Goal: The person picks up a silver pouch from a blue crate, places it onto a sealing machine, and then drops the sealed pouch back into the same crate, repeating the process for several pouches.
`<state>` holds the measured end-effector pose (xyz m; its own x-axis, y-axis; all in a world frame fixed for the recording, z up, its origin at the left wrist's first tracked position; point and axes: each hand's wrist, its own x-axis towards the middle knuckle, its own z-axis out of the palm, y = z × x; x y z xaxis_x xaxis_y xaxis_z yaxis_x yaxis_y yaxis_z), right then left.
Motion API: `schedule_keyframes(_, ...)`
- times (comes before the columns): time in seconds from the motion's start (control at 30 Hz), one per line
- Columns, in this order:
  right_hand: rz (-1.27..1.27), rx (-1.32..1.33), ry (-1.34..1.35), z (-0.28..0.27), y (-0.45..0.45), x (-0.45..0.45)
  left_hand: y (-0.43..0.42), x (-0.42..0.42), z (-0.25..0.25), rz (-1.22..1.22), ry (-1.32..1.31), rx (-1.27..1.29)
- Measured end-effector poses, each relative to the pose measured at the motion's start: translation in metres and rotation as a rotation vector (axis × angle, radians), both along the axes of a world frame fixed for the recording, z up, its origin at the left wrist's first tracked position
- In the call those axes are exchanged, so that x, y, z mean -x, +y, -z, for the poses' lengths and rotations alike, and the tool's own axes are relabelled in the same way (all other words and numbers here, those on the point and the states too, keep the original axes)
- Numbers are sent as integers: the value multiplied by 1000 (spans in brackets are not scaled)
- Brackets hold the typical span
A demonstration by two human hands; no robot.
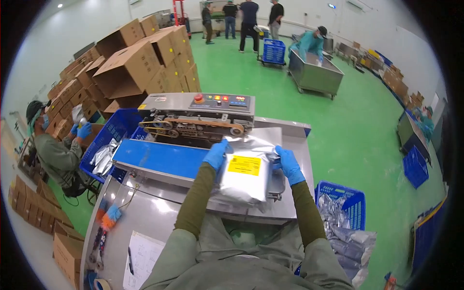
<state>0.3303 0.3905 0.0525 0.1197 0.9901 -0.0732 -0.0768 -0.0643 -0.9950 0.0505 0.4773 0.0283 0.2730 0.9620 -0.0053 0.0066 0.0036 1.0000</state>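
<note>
A full silver foil pouch [243,187] with a yellow printed label [244,165] stands before me at the right end of a band sealer [198,105]. My left hand [217,153], in a blue glove, is closed on the pouch's upper left side, close to the sealer's belts. My right hand [288,165], gloved the same, grips the upper right side. The pouch's flat top edge extends up beyond my hands. A blue conveyor belt [157,159] runs leftward from the pouch along the front of the sealer. Some fingertips are hidden behind the foil.
A blue crate [355,198] of foil pouches stands at my right; another blue crate [123,126] is at the belt's left end. Paper with a pen [130,261] lies on the steel table [162,212]. Cardboard boxes [128,67] are stacked behind. A co-worker [55,154] sits left.
</note>
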Motion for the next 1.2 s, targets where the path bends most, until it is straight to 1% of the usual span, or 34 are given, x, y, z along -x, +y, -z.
schedule_keyframes(0.03,-45,104,40,-17,-14,6,10,12,8,-25,146,-93)
schedule_keyframes(0.07,-177,100,114,-27,-30,4,8,33,11,-111,323,-194)
schedule_keyframes(0.1,-192,56,97,-28,-47,-3,4,49,11,-194,459,-299)
schedule_keyframes(0.13,-175,-142,125,-7,-65,-21,-3,58,6,-282,521,-392)
schedule_keyframes(0.17,-28,-24,58,-14,-92,-32,-11,60,-7,-375,529,-489)
schedule_keyframes(0.2,104,51,-154,-24,-128,-47,-19,58,-22,-477,527,-591)
schedule_keyframes(0.23,204,72,-185,-9,-152,-73,-35,53,-38,-553,517,-697)
schedule_keyframes(0.27,312,136,-174,18,-178,-104,-56,50,-50,-548,543,-759)
schedule_keyframes(0.33,598,234,-505,74,-237,-177,-111,28,-72,-200,813,-744)
schedule_keyframes(0.37,723,222,-732,93,-271,-218,-115,34,-61,-186,815,-734)
schedule_keyframes(0.4,850,233,-749,91,-307,-249,-108,45,-53,-188,978,-730)
schedule_keyframes(0.43,918,297,-993,112,-342,-306,-103,55,-47,-200,1146,-722)
schedule_keyframes(0.47,1133,163,-873,112,-375,-332,-99,66,-47,-277,860,-551)
schedule_keyframes(0.5,1248,387,-1182,121,-413,-378,-79,107,-34,-264,903,-662)
schedule_keyframes(0.53,1319,270,-1392,125,-445,-413,-64,139,-25,-251,950,-773)
schedule_keyframes(0.57,1302,539,-1446,104,-462,-418,-70,142,-33,-265,962,-762)
schedule_keyframes(0.6,1308,731,-1247,100,-477,-441,-78,143,-47,-317,1232,-944)
schedule_keyframes(0.63,1160,816,-1272,139,-509,-493,-88,141,-54,-367,1510,-1114)
schedule_keyframes(0.67,1008,884,-1295,178,-540,-543,-96,131,-56,-391,1529,-1081)
schedule_keyframes(0.73,1002,648,-1057,211,-564,-566,-107,101,-66,-348,878,-605)
schedule_keyframes(0.77,968,655,-1062,223,-557,-573,-112,85,-66,-374,864,-580)
schedule_keyframes(0.8,925,750,-908,231,-553,-579,-117,68,-66,-393,845,-556)
schedule_keyframes(0.83,888,840,-754,234,-553,-583,-126,50,-72,-350,888,-616)
schedule_keyframes(0.87,873,839,-765,212,-537,-569,-132,35,-69,-345,790,-605)
schedule_keyframes(0.93,605,748,-1163,149,-474,-526,-131,28,-60,-275,705,-539)
schedule_keyframes(0.97,207,493,-1655,145,-454,-527,-132,20,-62,-299,708,-540)
schedule_keyframes(1.03,459,580,-1218,16,-372,-393,-139,-5,-73,-165,710,-558)
schedule_keyframes(1.1,496,360,-1135,-52,-332,-324,-142,-35,-82,-44,631,-563)
schedule_keyframes(1.17,543,192,-1102,-121,-302,-267,-160,-83,-99,144,357,-474)
schedule_keyframes(1.2,540,160,-1113,-151,-292,-248,-163,-100,-100,174,431,-517)
